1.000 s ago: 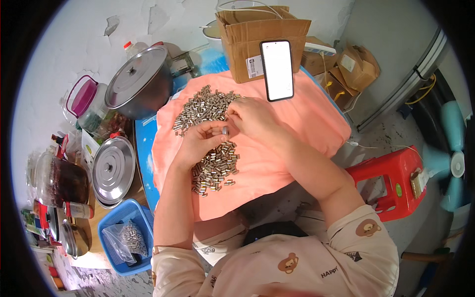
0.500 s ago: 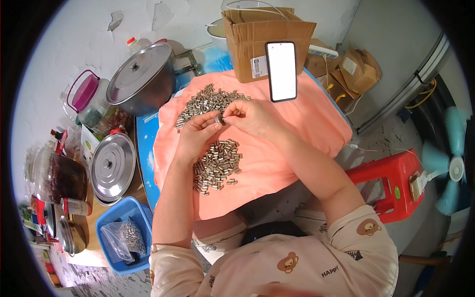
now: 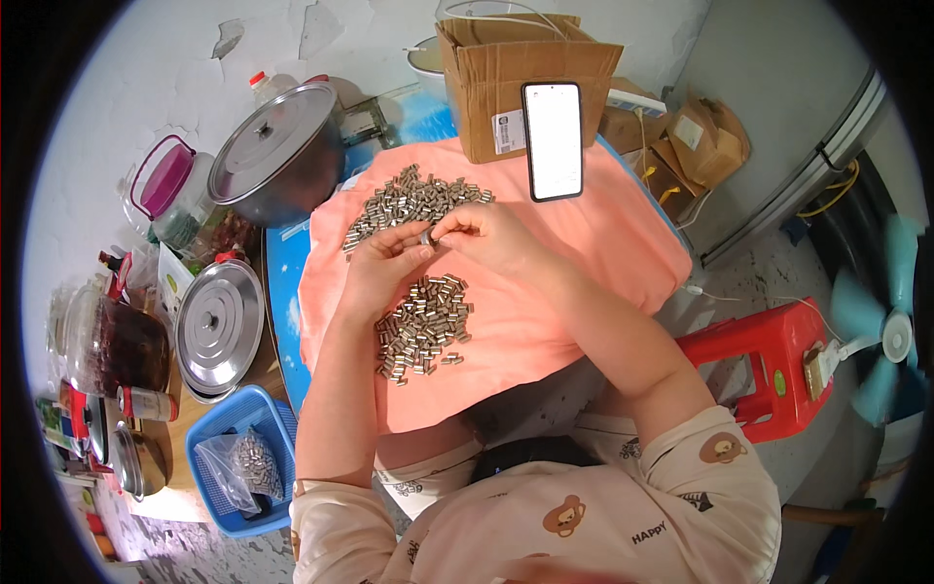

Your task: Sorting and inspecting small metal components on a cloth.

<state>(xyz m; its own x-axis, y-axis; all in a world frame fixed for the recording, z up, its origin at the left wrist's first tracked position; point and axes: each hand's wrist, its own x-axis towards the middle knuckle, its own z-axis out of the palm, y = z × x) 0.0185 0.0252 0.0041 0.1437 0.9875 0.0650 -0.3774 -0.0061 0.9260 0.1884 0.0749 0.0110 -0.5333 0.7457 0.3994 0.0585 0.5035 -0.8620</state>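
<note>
Between the two piles, my left hand (image 3: 377,271) pinches a small silvery metal cylinder (image 3: 426,237) between thumb and fingertips. My right hand (image 3: 494,238) meets it from the right with thumb and fingers closed together; whatever its fingertips hold is too small to make out. Just beyond my hands lies a far pile of small metal cylinders (image 3: 409,198). A near pile of similar cylinders (image 3: 425,326) lies closer to my body, beside my left forearm. Both piles rest on a salmon-pink cloth (image 3: 535,316) spread over the table.
A lit phone (image 3: 555,141) leans against a cardboard box (image 3: 486,92) at the back. Left of the table stand a large lidded pot (image 3: 277,146), a round metal lid (image 3: 219,326) and a blue basket (image 3: 219,506) with a bag of metal pieces. To the right are a red stool (image 3: 769,360) and a fan (image 3: 895,331).
My right fingertips have shifted slightly left and down against the left hand's fingers. The metal cylinder is still in my left hand; the piles look unchanged.
</note>
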